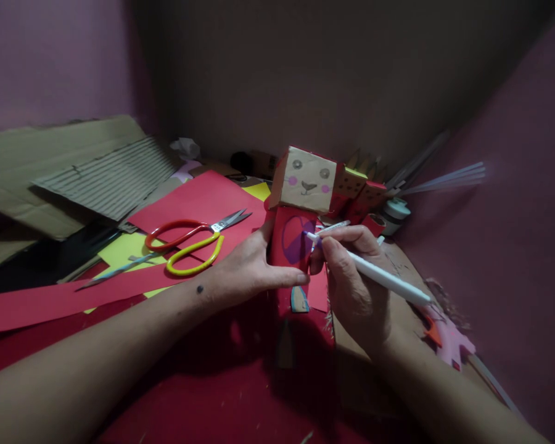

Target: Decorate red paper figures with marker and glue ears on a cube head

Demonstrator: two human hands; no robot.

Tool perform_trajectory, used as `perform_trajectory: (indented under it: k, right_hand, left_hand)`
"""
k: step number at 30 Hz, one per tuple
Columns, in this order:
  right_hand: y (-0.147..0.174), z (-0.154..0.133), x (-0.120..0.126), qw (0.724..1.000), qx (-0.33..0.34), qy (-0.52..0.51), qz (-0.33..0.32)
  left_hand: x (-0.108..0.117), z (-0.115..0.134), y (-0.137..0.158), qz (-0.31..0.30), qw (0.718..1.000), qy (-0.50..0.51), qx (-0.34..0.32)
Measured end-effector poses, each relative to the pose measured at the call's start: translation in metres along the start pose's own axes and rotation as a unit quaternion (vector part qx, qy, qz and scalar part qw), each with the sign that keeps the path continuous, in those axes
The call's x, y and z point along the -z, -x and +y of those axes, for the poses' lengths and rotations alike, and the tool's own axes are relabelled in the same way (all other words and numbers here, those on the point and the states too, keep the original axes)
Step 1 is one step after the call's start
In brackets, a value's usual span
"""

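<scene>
A paper figure (306, 185) stands in the middle, with a box-shaped cardboard head that bears a drawn animal face and a red tube body. My left hand (254, 265) is wrapped round the body from the left, thumb across its lower front. Between the fingers of my right hand (356, 271) is a white marker pen (388, 279), its purple tip at a partly coloured purple oval (296, 240) on the body. Just below my left thumb is a small cardboard piece edged in blue (299, 300).
Scissors (198, 243) with red and yellow handles lie on red paper (208, 191), beside a pencil (120, 271) and yellow paper. Cardboard sheets (74, 166) lean at left. Behind the figure are small spotted boxes (354, 182) and a lidded jar (396, 213). A pink glue gun (451, 339) lies at right.
</scene>
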State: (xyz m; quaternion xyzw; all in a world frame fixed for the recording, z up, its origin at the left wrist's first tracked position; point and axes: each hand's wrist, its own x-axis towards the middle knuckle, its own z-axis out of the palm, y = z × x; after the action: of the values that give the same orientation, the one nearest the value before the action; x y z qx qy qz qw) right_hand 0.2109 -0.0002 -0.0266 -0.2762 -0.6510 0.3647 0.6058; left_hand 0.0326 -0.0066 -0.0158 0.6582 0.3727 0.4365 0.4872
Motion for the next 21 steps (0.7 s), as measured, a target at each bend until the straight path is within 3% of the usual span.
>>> perform_trajectory:
  k: [21]
  right_hand:
    - [0.001,0.001,0.001,1.000,0.007,0.011,-0.009]
  left_hand:
    - [0.000,0.000,-0.001,0.000,1.000,0.001,-0.001]
